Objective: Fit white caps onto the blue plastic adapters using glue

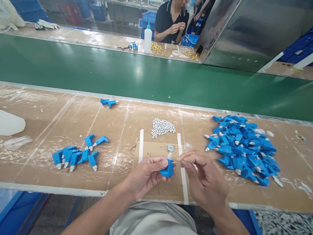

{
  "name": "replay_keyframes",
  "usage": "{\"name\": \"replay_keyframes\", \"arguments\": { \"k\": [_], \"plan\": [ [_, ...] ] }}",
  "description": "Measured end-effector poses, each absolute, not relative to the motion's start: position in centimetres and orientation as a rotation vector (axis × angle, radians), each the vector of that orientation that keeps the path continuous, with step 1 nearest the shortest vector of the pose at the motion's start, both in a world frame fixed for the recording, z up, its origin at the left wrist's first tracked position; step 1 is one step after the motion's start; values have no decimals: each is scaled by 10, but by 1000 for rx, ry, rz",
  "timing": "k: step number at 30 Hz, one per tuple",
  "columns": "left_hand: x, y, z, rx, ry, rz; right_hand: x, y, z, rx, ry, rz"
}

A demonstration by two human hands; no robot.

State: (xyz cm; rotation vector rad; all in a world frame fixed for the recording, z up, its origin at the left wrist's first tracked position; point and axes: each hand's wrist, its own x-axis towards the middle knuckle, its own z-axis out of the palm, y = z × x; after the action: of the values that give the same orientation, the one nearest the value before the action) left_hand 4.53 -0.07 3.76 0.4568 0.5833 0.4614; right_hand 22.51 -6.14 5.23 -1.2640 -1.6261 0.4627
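Between thumb and fingers, my left hand (149,173) grips a blue plastic part (167,168) with a whitish tip pointing up. My right hand (204,178) pinches a thin wooden stick (176,161), whose far end touches the blue part's upper right side. Just beyond them, a small dish of pale blue stuff (170,148) has another thin stick lying across it. Farther back is a pile of small silvery-white pieces (162,127). A large heap of blue parts (242,147) lies to the right, and a smaller group of blue parts (75,156) to the left.
White tape strips (183,176) flank a cardboard sheet under my hands. A green conveyor belt (110,75) crosses behind the table. Beyond it, a person (168,24) sits near a white bottle (147,39) and gold pieces (156,48). A translucent container (11,123) lies far left.
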Motion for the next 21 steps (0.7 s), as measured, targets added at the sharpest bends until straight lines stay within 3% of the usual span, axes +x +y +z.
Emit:
{"name": "replay_keyframes", "arguments": {
  "k": [13, 21],
  "plan": [
    [40, 0, 35, 488, 594, 471, 223, -61, 50, -1228, -1593, 508],
    [5, 19, 24, 418, 790, 714, 232, -67, 33, -1470, -1742, 710]
  ]
}}
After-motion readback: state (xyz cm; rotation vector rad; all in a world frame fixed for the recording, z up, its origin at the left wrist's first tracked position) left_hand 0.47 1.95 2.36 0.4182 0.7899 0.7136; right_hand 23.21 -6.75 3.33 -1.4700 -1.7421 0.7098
